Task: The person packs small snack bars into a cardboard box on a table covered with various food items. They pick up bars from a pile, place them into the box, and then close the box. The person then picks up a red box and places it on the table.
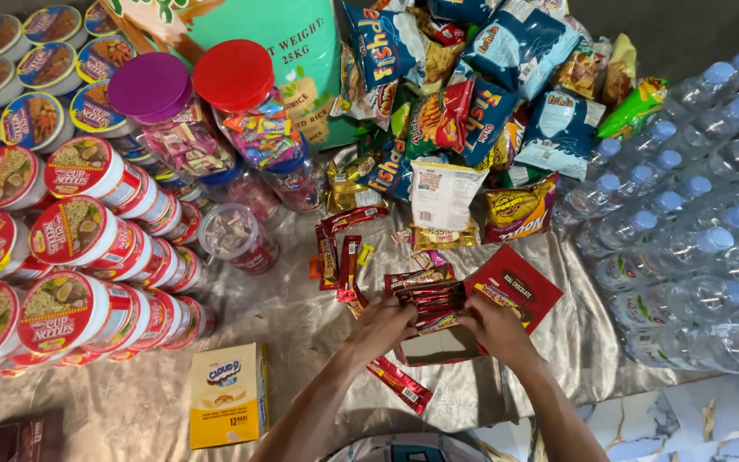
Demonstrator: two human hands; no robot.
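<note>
Gripping a stack of red chocolate bars (428,301) at centre frame, both hands, left hand (380,328) and right hand (496,329), clench its ends; light, slick wrappers, likely slippery.

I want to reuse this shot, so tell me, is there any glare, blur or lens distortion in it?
Head view: soft sheen on the crinkled silvery cloth and highlights on the water bottles; sharp around the left hand and right hand on the red snack bars; wide-angle bending leans the noodle cups at the left edge outward.
</note>
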